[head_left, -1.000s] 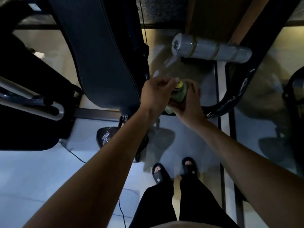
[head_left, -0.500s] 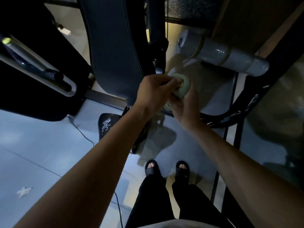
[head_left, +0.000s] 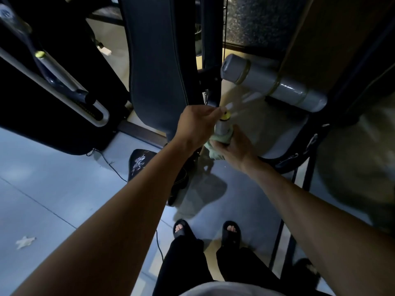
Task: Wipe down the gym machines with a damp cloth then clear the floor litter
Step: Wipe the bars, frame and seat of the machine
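both hands on a small bottle, out in front of the padded gym bench

the right hand (head_left: 232, 146) curls round the body of a small bottle (head_left: 222, 128) with a yellow tip, and a pale green cloth (head_left: 214, 149) is bunched in that same grip, hanging under the palm. the left hand (head_left: 197, 124) sits at nine o'clock of the bottle, fingertips pinched in at the yellow tip (too blurred to tell if they hold a cap). at twelve o'clock the dark padded backrest (head_left: 158, 67) stands tall; at two o'clock the grey foam roller pad (head_left: 275, 82) lies across the frame. down at eight o'clock, a white scrap of litter (head_left: 25, 242) lies on the grey floor (head_left: 53, 189), well apart from the sandalled feet (head_left: 181, 228).
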